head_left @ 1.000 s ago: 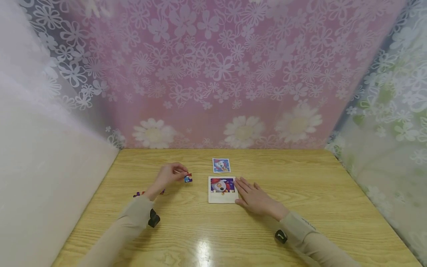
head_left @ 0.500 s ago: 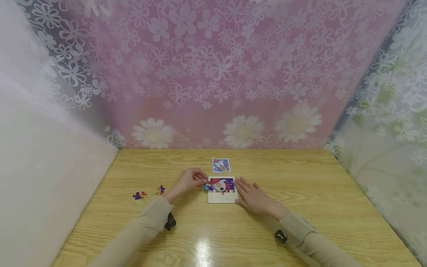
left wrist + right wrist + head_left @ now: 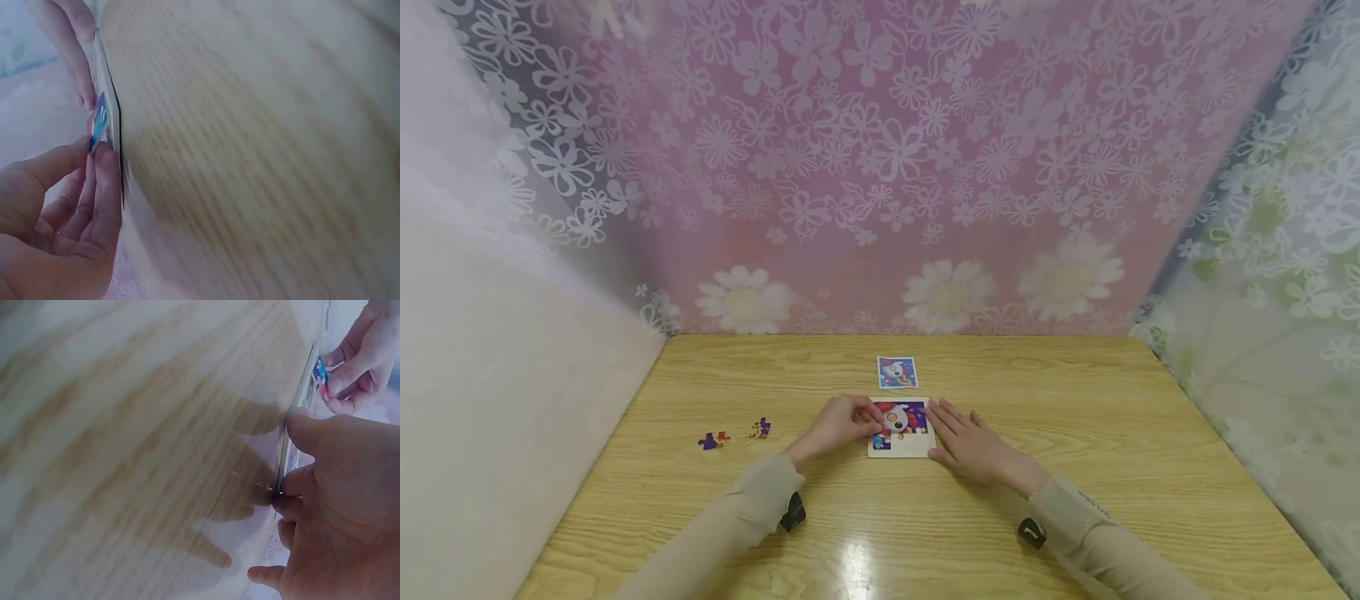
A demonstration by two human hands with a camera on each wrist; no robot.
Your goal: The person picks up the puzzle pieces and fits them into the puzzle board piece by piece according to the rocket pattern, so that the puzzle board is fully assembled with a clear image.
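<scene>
Between thumb and fingers, my left hand (image 3: 841, 423) pinches a blue and red puzzle piece (image 3: 882, 443). The piece is at the left side of a white puzzle tray (image 3: 913, 450); in the left wrist view the puzzle piece (image 3: 99, 125) is tilted against the tray. Joined pieces forming a white-faced character (image 3: 898, 418) fill the tray's upper part, while its lower right shows bare white. My right hand (image 3: 973, 442) rests on the tray's right edge, fingers extended. In the right wrist view the left hand's thumb (image 3: 347, 375) is on the piece.
Behind the tray lies a small picture card (image 3: 897, 372) with a similar character. Several loose puzzle pieces (image 3: 713, 440) lie to the left on the wooden table (image 3: 1037, 375), among them a purple and orange piece (image 3: 762, 427). Floral sheets hang at the back and right.
My left hand has carried the puzzle piece rightward from the table's left side onto the tray. The loose pieces it covered are now in view. My right hand has stayed in place.
</scene>
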